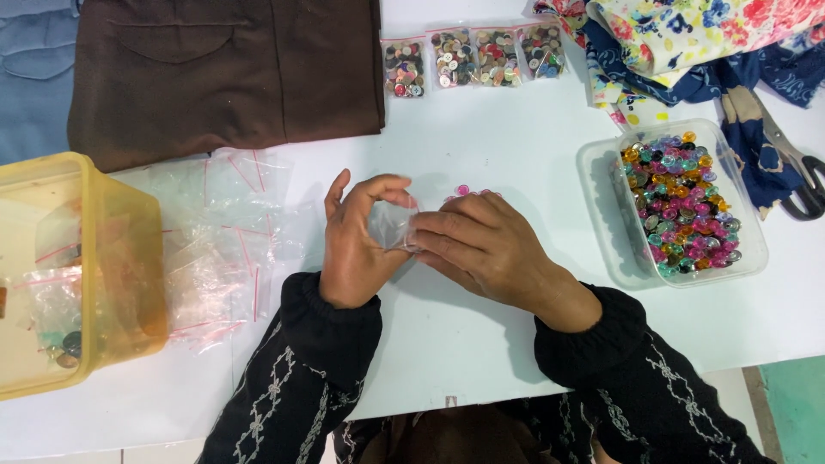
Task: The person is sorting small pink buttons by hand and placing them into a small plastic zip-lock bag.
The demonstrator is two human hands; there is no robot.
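My left hand (357, 245) and my right hand (485, 245) meet over the white table (481, 137), both pinching a small clear plastic bag (394, 225) between them. A few pink buttons (464, 190) lie on the table just behind my right hand. To the right stands a clear plastic tub (601, 155) filled with many colourful shiny buttons (681, 202). A loose pile of empty clear zip bags with red strips (223, 232) lies left of my left hand.
A yellow plastic box (120, 258) with bags inside stands at the left edge. Several filled button bags (473, 58) line the far side. Brown cloth (223, 69), floral fabric (687, 43) and scissors (795, 167) lie at the back and right.
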